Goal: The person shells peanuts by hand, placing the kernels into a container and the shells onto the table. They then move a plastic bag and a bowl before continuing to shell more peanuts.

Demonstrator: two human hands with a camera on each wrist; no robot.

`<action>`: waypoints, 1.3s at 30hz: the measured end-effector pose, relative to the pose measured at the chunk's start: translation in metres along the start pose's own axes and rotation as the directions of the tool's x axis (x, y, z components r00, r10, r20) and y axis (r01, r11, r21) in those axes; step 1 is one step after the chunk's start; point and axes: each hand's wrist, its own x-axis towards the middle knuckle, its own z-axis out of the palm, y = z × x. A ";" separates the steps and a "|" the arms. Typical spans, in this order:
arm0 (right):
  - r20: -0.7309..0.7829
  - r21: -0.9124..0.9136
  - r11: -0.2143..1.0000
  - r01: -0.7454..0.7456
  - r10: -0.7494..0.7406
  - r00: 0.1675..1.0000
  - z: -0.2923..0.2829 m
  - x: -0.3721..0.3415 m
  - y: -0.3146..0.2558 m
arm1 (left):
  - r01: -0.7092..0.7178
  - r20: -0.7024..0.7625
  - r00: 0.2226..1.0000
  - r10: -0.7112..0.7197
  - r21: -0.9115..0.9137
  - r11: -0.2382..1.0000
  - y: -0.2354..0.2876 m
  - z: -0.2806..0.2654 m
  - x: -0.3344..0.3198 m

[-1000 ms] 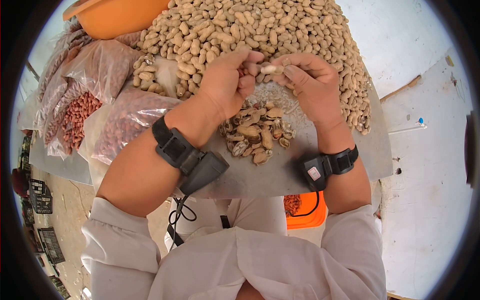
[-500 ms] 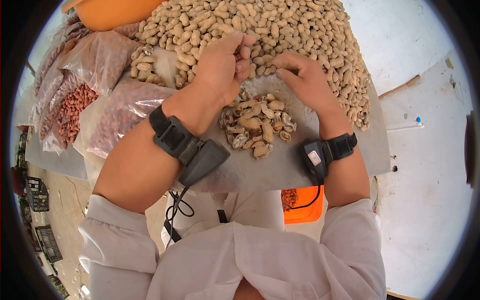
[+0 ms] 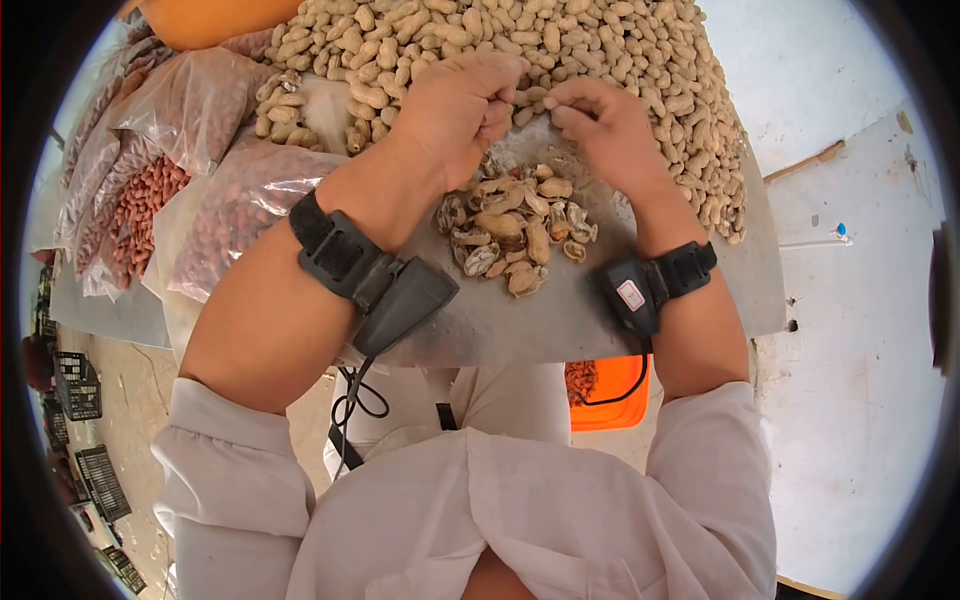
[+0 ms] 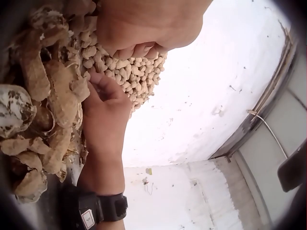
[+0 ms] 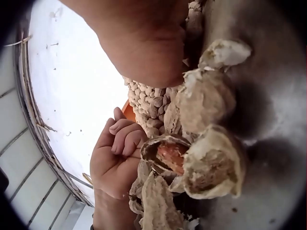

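Note:
At the near edge of a large heap of unshelled peanuts (image 3: pixel 600 45) both hands work close together. The left hand (image 3: pixel 445 115) has curled fingers, with its upper fingers reaching over the heap; in the right wrist view the left hand (image 5: pixel 117 163) shows folded fingers and nothing visible in them. Thumb and forefinger of the right hand (image 3: pixel 615 135) nearly meet beside peanuts; the left wrist view shows the right hand (image 4: pixel 108 105) likewise, and whether it pinches one is unclear. Broken shells (image 3: pixel 505 225) lie below the hands; one open shell (image 5: pixel 211 167) sits beside a reddish kernel (image 5: pixel 171 155).
Clear bags of red kernels (image 3: pixel 235 205) lie on the left of the metal table (image 3: pixel 480 345), below an orange basin (image 3: pixel 215 20). An orange container (image 3: pixel 625 400) stands under the table's front edge. Black crates (image 3: pixel 78 385) are on the floor at left.
The light peanut held between both hands a second ago is no longer seen there. The hands have parted slightly, and the right thumb and forefinger have closed closer together at the heap.

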 end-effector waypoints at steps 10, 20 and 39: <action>0.184 0.895 0.396 -0.205 0.091 0.979 -0.009 -0.002 0.000 | -0.074 0.098 0.994 0.052 0.235 0.969 0.000 0.013 -0.009; -0.039 0.510 0.853 -0.110 0.151 0.988 -0.005 -0.009 -0.036 | -0.220 0.113 0.975 0.191 0.390 0.894 0.000 0.012 -0.009; 0.024 0.837 0.518 -0.176 0.285 0.958 0.008 -0.010 -0.028 | -0.223 0.087 0.975 0.206 0.303 0.927 -0.008 0.014 -0.010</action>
